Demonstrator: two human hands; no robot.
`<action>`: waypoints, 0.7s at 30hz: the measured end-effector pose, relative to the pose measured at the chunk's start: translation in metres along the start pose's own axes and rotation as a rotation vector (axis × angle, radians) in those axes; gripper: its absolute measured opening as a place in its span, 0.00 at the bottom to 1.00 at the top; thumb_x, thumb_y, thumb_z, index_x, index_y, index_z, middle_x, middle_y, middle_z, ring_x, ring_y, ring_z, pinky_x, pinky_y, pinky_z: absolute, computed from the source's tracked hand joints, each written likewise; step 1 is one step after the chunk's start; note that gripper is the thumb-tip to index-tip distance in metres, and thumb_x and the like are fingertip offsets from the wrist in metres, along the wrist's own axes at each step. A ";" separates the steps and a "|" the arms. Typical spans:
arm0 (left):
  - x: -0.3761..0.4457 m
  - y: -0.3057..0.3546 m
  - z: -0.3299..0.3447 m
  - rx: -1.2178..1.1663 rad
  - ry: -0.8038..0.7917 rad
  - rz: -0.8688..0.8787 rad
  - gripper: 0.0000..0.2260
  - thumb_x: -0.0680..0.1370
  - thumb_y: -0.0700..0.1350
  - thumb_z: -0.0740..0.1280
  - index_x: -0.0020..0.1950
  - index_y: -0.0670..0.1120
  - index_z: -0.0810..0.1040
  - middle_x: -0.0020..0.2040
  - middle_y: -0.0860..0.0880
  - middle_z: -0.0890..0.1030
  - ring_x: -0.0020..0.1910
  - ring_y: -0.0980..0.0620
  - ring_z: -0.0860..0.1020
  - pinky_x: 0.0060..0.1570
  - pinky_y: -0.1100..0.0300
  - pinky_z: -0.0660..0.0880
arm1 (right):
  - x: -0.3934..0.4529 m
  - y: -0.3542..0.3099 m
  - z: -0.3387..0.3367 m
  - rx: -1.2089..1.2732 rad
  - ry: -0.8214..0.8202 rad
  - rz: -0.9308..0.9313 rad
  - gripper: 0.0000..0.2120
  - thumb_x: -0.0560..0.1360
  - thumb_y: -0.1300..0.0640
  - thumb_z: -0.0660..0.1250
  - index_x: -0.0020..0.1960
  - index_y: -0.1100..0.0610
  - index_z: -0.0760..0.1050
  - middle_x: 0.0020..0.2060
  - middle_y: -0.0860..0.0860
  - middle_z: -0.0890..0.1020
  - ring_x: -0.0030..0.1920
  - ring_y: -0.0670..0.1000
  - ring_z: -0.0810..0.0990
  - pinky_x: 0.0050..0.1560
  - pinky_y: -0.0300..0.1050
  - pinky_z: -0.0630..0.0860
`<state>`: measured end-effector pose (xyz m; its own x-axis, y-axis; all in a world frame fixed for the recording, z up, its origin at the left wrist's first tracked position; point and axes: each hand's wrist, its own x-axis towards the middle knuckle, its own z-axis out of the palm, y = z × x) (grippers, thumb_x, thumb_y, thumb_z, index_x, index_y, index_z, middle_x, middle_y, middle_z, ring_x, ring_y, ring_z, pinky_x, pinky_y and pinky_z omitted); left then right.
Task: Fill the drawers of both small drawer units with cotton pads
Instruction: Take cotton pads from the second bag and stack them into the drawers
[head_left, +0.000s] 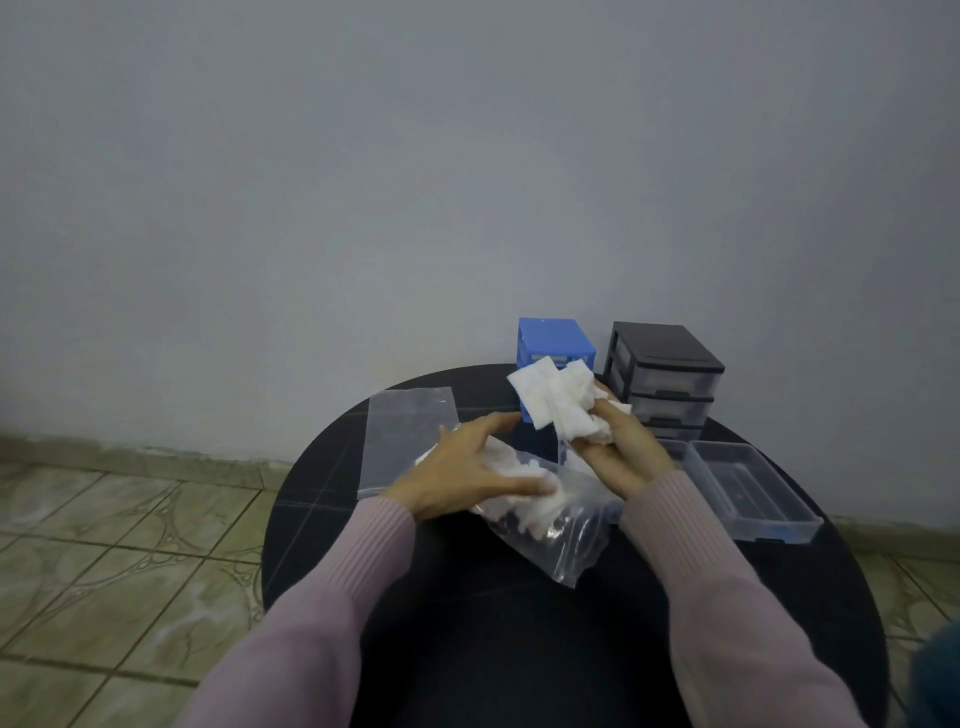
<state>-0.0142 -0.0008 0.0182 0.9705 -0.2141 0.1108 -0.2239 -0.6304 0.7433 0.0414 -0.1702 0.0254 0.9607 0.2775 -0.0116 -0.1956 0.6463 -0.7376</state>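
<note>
**A:** Item one?

**B:** Round black table (467, 649), with all stock on its far half.

**A:** The drawer units?

**B:** Two, at about one o'clock from the table's centre. Blue drawer unit (555, 340) — its front largely hidden behind the raised pads. Black drawer unit (667, 371) just to its right, with smoky translucent drawers; its lowest slot looks open. One clear drawer (748, 488) lies out on the table at three o'clock, near the black unit's foot.

**A:** Cotton pads?

**B:** A white bunch of cotton pads (556, 408) is gripped in the right hand (623, 452), fingers curled round it, held up in front of the blue unit. More pads sit in a clear plastic bag (550, 525) lying near the centre.

**A:** Left hand?

**B:** The left hand (462, 478) rests on the bag's left end — fingers fairly straight and spread, thumb lying over the pads inside.

**A:** Anything else?

**B:** A flat clear bag (405, 436) at ten o'clock, just beyond the left hand. Pink ribbed sleeves (322, 597) on both arms. Tiled floor (104, 545), grey wall (363, 182).
</note>
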 end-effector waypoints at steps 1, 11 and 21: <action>0.001 0.003 0.001 -0.113 0.070 0.010 0.32 0.68 0.62 0.69 0.68 0.51 0.69 0.63 0.58 0.74 0.64 0.60 0.70 0.62 0.67 0.66 | 0.000 0.002 0.001 -0.004 -0.009 0.007 0.11 0.78 0.66 0.57 0.54 0.58 0.75 0.48 0.54 0.81 0.47 0.50 0.80 0.42 0.40 0.79; 0.030 -0.006 -0.007 -0.580 0.588 -0.034 0.11 0.78 0.43 0.65 0.41 0.36 0.77 0.40 0.39 0.80 0.40 0.44 0.76 0.47 0.44 0.74 | 0.006 0.019 0.020 -0.043 -0.132 0.012 0.12 0.77 0.66 0.58 0.58 0.61 0.73 0.51 0.56 0.81 0.47 0.50 0.81 0.40 0.40 0.80; 0.034 -0.002 -0.009 -0.638 0.798 -0.118 0.07 0.76 0.38 0.68 0.47 0.49 0.73 0.40 0.47 0.80 0.40 0.52 0.79 0.41 0.63 0.77 | 0.013 0.024 0.014 0.029 -0.045 -0.080 0.10 0.78 0.64 0.58 0.54 0.56 0.75 0.47 0.53 0.82 0.43 0.47 0.83 0.42 0.40 0.81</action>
<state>0.0204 -0.0005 0.0261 0.8122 0.5283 0.2474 -0.2602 -0.0514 0.9642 0.0463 -0.1411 0.0175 0.9637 0.2554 0.0779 -0.1246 0.6882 -0.7147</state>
